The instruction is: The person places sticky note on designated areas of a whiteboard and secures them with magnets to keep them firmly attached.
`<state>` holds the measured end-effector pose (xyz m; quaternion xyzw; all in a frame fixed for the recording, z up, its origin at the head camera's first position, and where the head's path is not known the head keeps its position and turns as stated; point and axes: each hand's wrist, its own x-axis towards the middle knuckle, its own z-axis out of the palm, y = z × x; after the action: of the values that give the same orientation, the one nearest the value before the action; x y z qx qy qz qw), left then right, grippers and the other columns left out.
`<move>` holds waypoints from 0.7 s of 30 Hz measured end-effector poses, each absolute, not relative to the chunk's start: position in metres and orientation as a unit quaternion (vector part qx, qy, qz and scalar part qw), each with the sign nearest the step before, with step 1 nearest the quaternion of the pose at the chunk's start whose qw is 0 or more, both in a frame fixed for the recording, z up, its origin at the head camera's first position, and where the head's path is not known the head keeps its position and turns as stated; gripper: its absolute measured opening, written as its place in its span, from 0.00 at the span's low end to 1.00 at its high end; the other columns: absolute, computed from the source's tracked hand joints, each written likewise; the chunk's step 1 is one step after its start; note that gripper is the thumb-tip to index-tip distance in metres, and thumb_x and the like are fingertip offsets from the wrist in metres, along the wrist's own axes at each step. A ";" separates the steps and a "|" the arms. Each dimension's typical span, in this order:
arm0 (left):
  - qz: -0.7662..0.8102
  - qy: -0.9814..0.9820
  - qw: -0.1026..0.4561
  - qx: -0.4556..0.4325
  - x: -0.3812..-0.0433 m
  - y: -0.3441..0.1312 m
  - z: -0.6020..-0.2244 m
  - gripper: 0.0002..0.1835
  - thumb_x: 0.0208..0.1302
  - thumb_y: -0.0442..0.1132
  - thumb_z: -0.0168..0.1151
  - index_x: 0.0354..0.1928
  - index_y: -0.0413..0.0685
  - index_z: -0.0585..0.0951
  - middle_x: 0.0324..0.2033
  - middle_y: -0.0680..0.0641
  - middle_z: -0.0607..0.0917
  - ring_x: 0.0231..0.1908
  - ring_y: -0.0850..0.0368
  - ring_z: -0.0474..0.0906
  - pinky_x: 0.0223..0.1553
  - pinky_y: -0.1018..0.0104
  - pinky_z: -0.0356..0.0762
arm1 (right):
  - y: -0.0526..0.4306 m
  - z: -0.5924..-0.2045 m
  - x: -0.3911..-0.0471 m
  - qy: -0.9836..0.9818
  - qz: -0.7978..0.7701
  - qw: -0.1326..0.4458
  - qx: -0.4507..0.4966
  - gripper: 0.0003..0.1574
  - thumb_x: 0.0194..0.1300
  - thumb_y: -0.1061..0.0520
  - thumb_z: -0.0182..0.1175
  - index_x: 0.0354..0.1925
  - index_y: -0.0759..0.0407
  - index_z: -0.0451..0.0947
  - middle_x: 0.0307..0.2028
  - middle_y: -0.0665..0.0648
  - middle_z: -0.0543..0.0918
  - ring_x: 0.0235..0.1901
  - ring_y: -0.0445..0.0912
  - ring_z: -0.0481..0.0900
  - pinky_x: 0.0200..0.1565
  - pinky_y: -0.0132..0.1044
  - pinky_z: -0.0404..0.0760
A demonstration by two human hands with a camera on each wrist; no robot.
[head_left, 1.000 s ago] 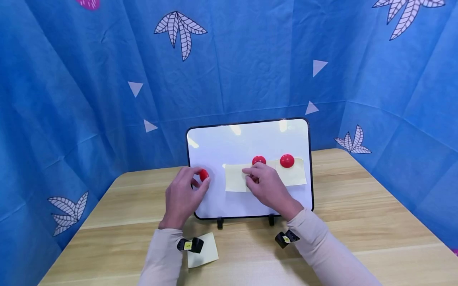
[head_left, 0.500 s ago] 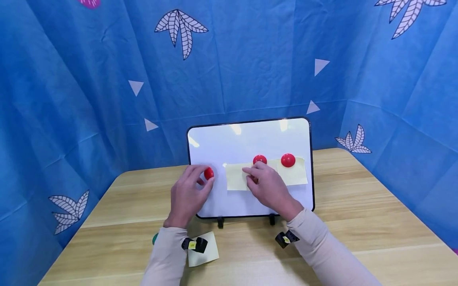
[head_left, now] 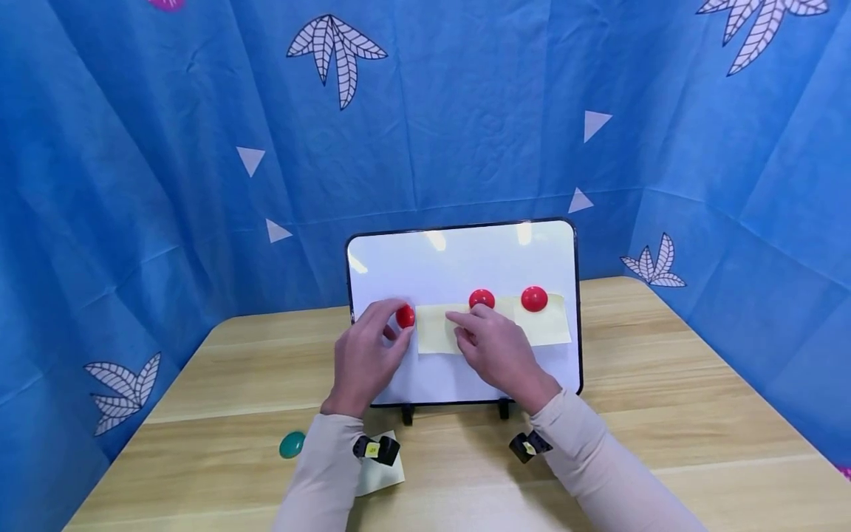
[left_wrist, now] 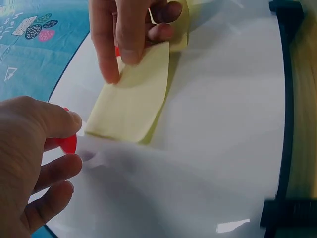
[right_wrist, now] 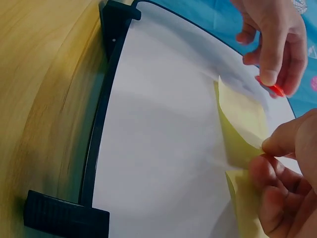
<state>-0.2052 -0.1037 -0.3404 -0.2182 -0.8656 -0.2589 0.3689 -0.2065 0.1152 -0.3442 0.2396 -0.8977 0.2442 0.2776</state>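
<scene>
My left hand (head_left: 362, 358) pinches a round red magnet (head_left: 405, 317) between thumb and fingers, close to the board and just left of the leftmost yellow sticky note (head_left: 432, 337). My right hand (head_left: 500, 351) presses that note against the whiteboard (head_left: 452, 258), index finger stretched across it and thumb (right_wrist: 282, 138) at the edge. The note's lower edge curls away from the board in the right wrist view. Two more red magnets (head_left: 534, 298) sit along the top of the other notes, and the middle note (head_left: 504, 305) is mostly hidden behind my right hand.
The board leans on small black stand feet (head_left: 504, 408) on a wooden table (head_left: 638, 414). A green magnet (head_left: 291, 445) lies left of my left forearm. Another sticky note (head_left: 382, 480) lies partly under that wrist. A blue patterned curtain (head_left: 459, 148) hangs behind.
My left hand has moved right with the red magnet, bringing it beside the leftmost note. The green magnet has come out from behind the left sleeve. My right hand stays nearly still.
</scene>
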 end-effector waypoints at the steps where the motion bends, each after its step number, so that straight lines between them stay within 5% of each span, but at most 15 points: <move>1: -0.260 -0.865 0.368 -0.220 -0.206 -0.101 -0.340 0.27 0.54 0.40 0.78 0.58 0.51 0.81 0.51 0.48 0.84 0.32 0.58 0.82 0.33 0.65 0.82 | 0.115 -0.344 -0.206 -0.898 0.241 0.279 0.239 0.25 0.59 0.57 0.73 0.56 0.53 0.85 0.29 0.49 0.77 0.23 0.38 0.70 0.25 0.27 0.73; 21: -0.211 -0.874 0.361 -0.246 -0.215 -0.079 -0.335 0.28 0.55 0.42 0.78 0.58 0.52 0.81 0.52 0.49 0.85 0.35 0.58 0.83 0.39 0.65 0.83 | 0.113 -0.348 -0.207 -0.899 0.210 0.302 0.239 0.26 0.58 0.56 0.74 0.57 0.50 0.85 0.28 0.50 0.77 0.19 0.35 0.68 0.24 0.24 0.72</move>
<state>-0.2148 -0.0790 -0.3352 -0.2458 -0.8745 -0.2108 0.3611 -0.2066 0.1131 -0.3483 0.2392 -0.8987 0.2102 0.3017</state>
